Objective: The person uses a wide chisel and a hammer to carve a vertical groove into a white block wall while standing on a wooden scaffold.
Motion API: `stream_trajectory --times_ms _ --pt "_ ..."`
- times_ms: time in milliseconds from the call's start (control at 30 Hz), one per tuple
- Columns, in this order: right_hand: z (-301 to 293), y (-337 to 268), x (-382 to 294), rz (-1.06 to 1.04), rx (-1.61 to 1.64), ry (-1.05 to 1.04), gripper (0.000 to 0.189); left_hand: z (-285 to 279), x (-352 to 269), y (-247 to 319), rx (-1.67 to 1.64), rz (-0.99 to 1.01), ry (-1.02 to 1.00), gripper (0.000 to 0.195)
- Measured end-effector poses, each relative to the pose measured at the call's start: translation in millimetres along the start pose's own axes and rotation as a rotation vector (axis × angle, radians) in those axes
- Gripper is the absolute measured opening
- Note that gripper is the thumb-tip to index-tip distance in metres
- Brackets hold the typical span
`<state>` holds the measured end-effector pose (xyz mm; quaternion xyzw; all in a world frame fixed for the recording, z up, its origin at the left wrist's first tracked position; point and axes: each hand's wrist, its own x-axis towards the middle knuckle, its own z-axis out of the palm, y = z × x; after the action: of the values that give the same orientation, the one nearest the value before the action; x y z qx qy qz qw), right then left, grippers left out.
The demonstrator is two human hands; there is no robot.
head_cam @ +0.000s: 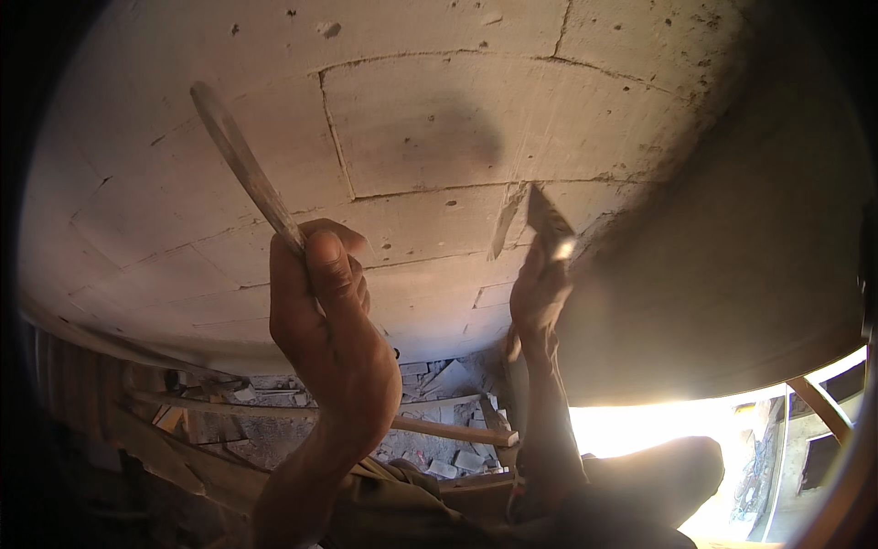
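My left hand (pixel 329 322) is closed around the lower end of a long, narrow, flat bar (pixel 240 158), too plain in shape to name further, which points up and to the left. My right hand (pixel 542 295) grips a scraper or putty knife with a flat metal blade (pixel 545 209), slightly blurred. The blade is by a joint in the pale block wall (pixel 425 137), and its shadow falls on the wall just left of it. Several small pits mark the blocks.
A smooth, shaded wall (pixel 693 274) meets the block wall at the right. Below are wooden beams (pixel 453 430) and a floor strewn with broken block pieces (pixel 442 469). Bright light comes through an opening (pixel 638 429) at the lower right.
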<state>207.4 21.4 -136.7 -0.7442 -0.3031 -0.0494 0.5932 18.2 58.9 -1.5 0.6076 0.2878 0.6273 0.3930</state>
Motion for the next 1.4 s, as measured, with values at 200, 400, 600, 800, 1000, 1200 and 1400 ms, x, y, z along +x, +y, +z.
stream_trajectory --times_ms 200,400,600,800,1000,1200,1400 --pt "19.9 30.3 12.7 0.009 -0.191 -0.025 0.028 0.6 -2.5 3.6 -0.007 -0.053 -0.01 0.037" --pt "5.3 2.3 3.0 -0.108 -0.132 0.195 0.03 -11.7 0.1 10.4 0.013 -0.099 -0.002 0.043" --pt "32.3 44.0 14.9 -0.049 -0.184 -0.004 0.031 -6.9 -1.7 8.3 0.014 -0.112 -0.04 0.044" --pt "7.5 11.1 4.5 -0.154 0.044 0.293 0.022 -4.1 -2.9 14.0 -0.005 -0.098 -0.052 0.045" --pt "20.3 17.7 20.0 0.018 -0.122 -0.061 0.03 -0.4 -3.5 4.5 0.046 -0.054 -0.01 0.04" --pt "12.1 38.1 -0.5 -0.166 0.084 0.301 0.031 2.8 -1.5 5.4 -0.018 -0.029 -0.02 0.04" --pt "7.0 2.8 8.8 0.147 -0.119 -0.033 0.031 -5.7 -3.4 10.5 0.021 -0.112 -0.024 0.044"
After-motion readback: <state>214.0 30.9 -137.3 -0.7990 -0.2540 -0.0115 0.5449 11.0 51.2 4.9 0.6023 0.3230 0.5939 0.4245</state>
